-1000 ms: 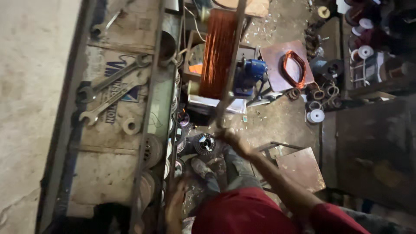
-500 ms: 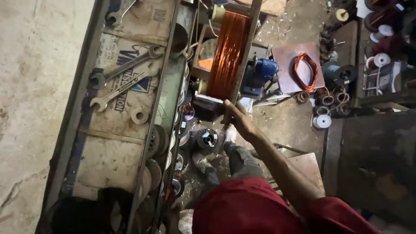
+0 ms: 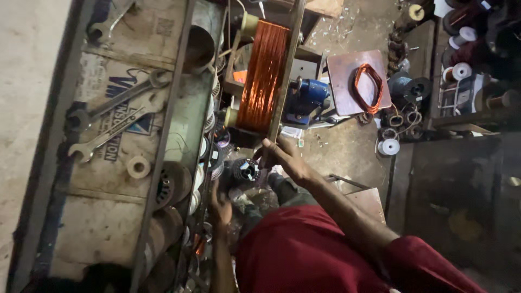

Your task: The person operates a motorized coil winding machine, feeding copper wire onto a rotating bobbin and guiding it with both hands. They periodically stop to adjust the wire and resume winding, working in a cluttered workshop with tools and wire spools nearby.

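I read step: coil winding, setup at frame | right hand point(image 3: 282, 157) fingers spread, resting on lower end of copper wire spool point(image 3: 262, 76) on winding frame point(image 3: 287, 65) | left hand point(image 3: 220, 209) low by shelf rim, grip unclear | next: needs firm hold on spool edge, I judge.

This was a cramped motor-rewinding workshop: a big spool of copper wire point(image 3: 262, 76) sat in a winding frame, spanners point(image 3: 111, 116) lay on a cardboard-lined shelf point(image 3: 97, 217), and a wound coil point(image 3: 369, 87), wire reels point(image 3: 388, 146) and metal scraps littered the dirty floor point(image 3: 342, 152).
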